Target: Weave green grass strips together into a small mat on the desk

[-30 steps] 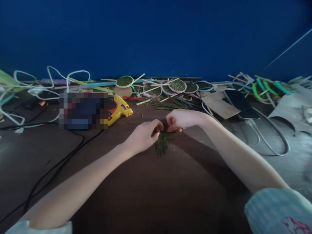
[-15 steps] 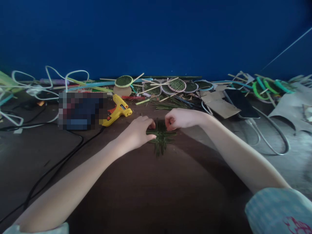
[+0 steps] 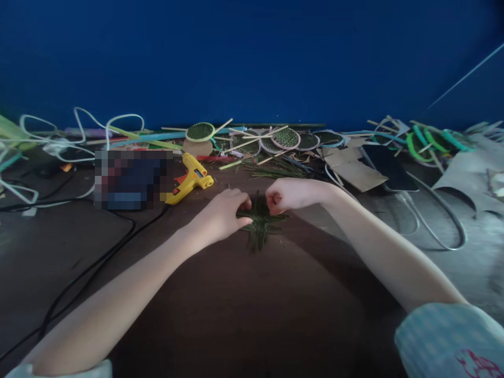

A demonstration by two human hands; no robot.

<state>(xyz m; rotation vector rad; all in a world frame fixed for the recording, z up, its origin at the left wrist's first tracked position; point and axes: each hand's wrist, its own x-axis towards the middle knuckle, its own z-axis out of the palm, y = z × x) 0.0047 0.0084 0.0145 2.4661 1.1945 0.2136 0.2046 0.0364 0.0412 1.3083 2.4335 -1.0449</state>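
Observation:
A small mat of dark green leaf strips (image 3: 260,226), woven crosswise with loose ends on all sides, lies on the brown table. At its left edge, my left hand (image 3: 225,212) has thumb and fingers closed about the ends of the sideways strips. My right hand (image 3: 285,194) is curled in a pinch at the mat's upper right; its fingertips touch the strips there. Whether a single strip sits in that pinch is too small to make out. The hands partly cover the mat's upper corners.
A yellow glue gun (image 3: 191,179) lies left of my hands, its black cable (image 3: 118,242) running to the lower left. Behind are round woven pieces (image 3: 286,138), loose green strips (image 3: 281,170) and thin sticks. Cardboard (image 3: 354,167), a dark phone (image 3: 388,168) and a white cable (image 3: 427,226) lie right.
My right hand has shifted very slightly down, and the strips' ends at the mat's right side are a little more spread. My left hand stays in place.

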